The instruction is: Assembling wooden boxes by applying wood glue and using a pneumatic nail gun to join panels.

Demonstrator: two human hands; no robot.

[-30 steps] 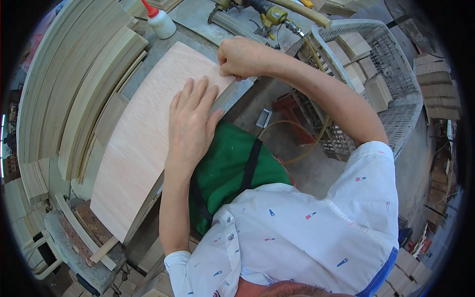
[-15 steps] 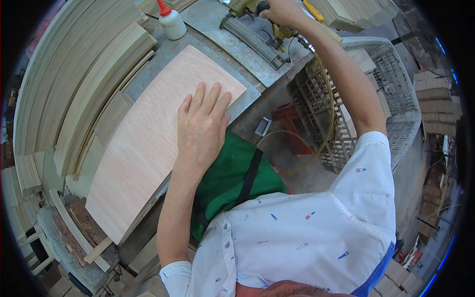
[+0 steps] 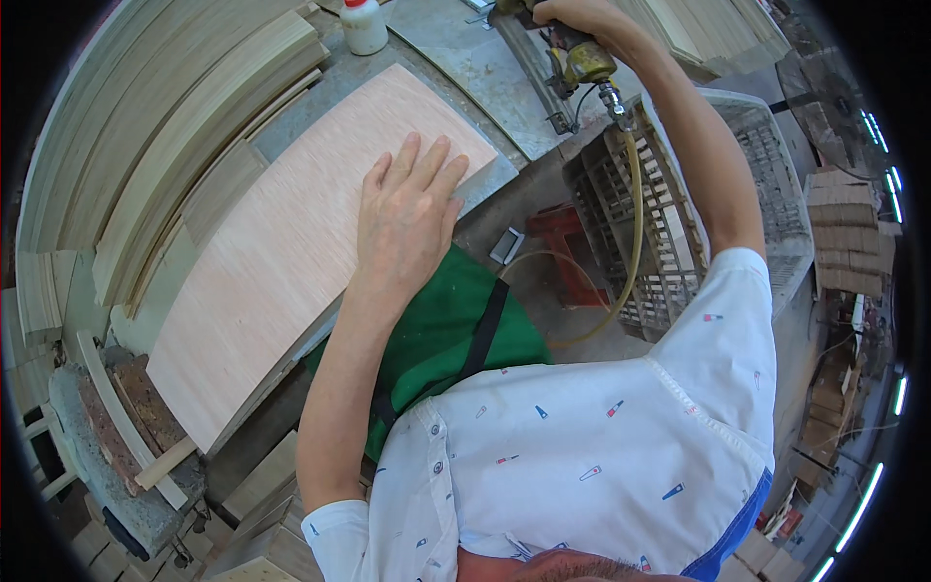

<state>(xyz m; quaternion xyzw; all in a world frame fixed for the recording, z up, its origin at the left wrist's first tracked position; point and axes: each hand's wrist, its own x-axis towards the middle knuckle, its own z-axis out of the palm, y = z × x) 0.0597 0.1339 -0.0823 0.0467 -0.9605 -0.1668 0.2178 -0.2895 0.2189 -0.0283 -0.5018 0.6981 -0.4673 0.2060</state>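
Observation:
My left hand [image 3: 405, 223] lies flat on a pale plywood panel [image 3: 262, 262] with one curved long edge, its fingers spread near the panel's far right end. At the far side of the bench, my right hand [image 3: 587, 14] is wrapped round the handle of an air nail gun [image 3: 590, 64]. The gun has a yellow-green body and a long grey magazine; its top is cut off by the picture's edge. From its metal fitting a yellowish air hose [image 3: 634, 233] hangs down and curves below the bench. A white bottle [image 3: 365, 29] stands beyond the panel.
Curved wooden strips [image 3: 208, 121] are stacked along the left. A plastic crate [image 3: 776, 165] with slatted sides stands right of the bench, near a red stool [image 3: 572, 254]. More boards [image 3: 713, 34] lie at the far right. A grey block [image 3: 87, 456] bears wood pieces at lower left.
The view has shifted slightly. My right hand has drawn the nail gun up and turned it, so more of its body shows. My left hand has stayed flat on the panel.

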